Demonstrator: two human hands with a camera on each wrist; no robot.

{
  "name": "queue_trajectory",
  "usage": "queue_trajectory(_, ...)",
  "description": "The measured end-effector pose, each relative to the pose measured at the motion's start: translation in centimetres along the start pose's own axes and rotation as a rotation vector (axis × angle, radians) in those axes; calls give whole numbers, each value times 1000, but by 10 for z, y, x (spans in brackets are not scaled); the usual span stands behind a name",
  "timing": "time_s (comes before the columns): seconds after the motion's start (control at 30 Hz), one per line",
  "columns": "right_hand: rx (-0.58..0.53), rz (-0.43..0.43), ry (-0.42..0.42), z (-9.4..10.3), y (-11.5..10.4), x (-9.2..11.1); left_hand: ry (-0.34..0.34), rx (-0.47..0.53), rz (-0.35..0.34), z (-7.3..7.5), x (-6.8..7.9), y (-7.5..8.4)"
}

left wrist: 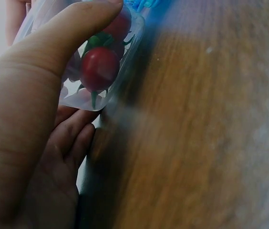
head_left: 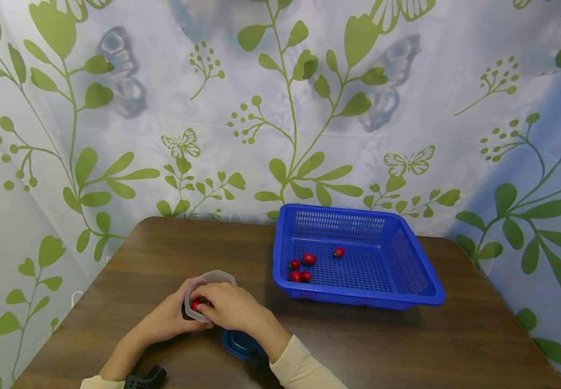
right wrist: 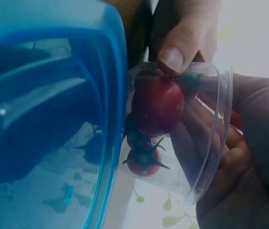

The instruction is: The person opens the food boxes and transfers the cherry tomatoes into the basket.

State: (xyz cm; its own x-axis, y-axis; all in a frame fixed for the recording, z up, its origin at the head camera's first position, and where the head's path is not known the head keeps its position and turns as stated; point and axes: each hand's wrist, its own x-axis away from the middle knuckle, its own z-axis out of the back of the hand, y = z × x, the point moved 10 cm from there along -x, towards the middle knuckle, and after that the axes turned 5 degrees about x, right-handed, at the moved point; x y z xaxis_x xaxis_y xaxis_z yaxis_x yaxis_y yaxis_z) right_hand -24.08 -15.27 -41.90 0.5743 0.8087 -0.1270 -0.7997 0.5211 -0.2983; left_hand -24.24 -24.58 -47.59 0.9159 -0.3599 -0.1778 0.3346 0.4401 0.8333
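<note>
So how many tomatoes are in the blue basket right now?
5 show in the blue basket: a cluster of four tomatoes near its front-left corner and a lone tomato toward the middle. More sit in the clear container both hands hold, partly hidden.

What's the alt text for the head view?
Two hands meet at a clear tub on a brown table: the left hand grips its side, the right hand reaches into it over a red tomato. A blue lid lies under the right wrist; to the right, a blue basket holds five tomatoes.
</note>
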Motion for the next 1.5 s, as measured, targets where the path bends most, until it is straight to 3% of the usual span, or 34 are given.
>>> queue_trajectory(0.37, -38, 97, 20, 4, -2, -1, 5, -11, 0, 0, -1, -1)
queue_trajectory(0.87, -78, 116, 67, 11, 0, 2, -3, 3, 6, -1, -1, -3)
queue_trajectory(1.13, -136, 72, 66, 16, 6, 2, -11, 22, 4, -2, -1, -2)
queue_trajectory(1.5, -129, 85, 114, 28, 5, 5, -12, 22, 2, -1, -2, -2)
